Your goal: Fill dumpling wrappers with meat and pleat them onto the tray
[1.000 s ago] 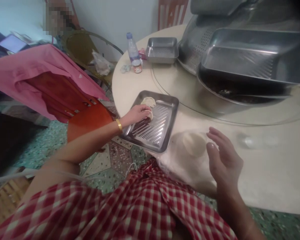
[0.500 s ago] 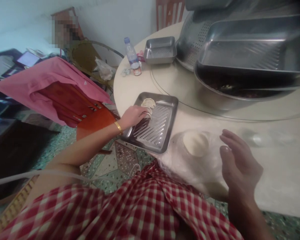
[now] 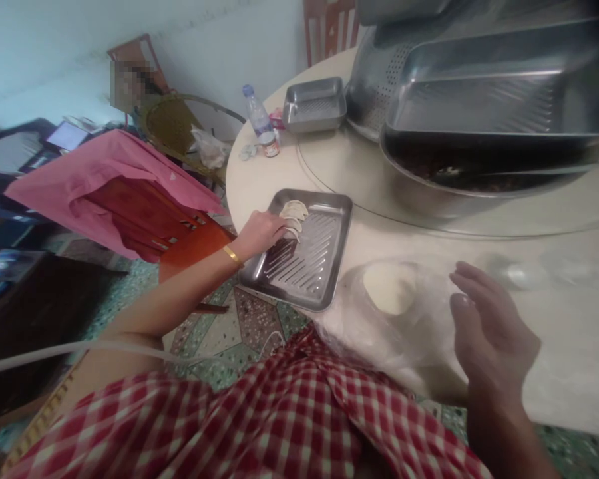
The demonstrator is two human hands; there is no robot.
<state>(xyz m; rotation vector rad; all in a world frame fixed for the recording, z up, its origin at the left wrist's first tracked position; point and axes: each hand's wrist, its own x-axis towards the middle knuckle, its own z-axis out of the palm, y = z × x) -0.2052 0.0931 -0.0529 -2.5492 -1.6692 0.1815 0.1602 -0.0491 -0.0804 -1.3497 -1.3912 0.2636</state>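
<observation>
My left hand [image 3: 260, 234] reaches over the left rim of a ribbed metal tray [image 3: 324, 266]. Its fingertips are closed on a pale folded dumpling [image 3: 293, 233], partly hidden by the fingers. Other dumplings [image 3: 294, 209] lie against it near the tray's far left corner. To the right of the tray, a round, flat dough wrapper [image 3: 389, 289] rests on clear plastic sheeting [image 3: 352, 326]. My right hand [image 3: 496, 322] hovers to the right of the wrapper, holding nothing, with thumb and fingers apart.
A large metal bowl [image 3: 429, 199] with dark filling stands at the back right, a deep metal pan [image 3: 479, 110] over it. Behind are a perforated metal colander [image 3: 392, 73], a small tray [image 3: 314, 106], a bottle [image 3: 256, 113] and a jar [image 3: 269, 144]. A chair [image 3: 194, 256] stands left.
My left hand stays at the dumpling, shifting only slightly in the tray. My right hand appears a little farther right and lower. The whole view has tilted slightly.
</observation>
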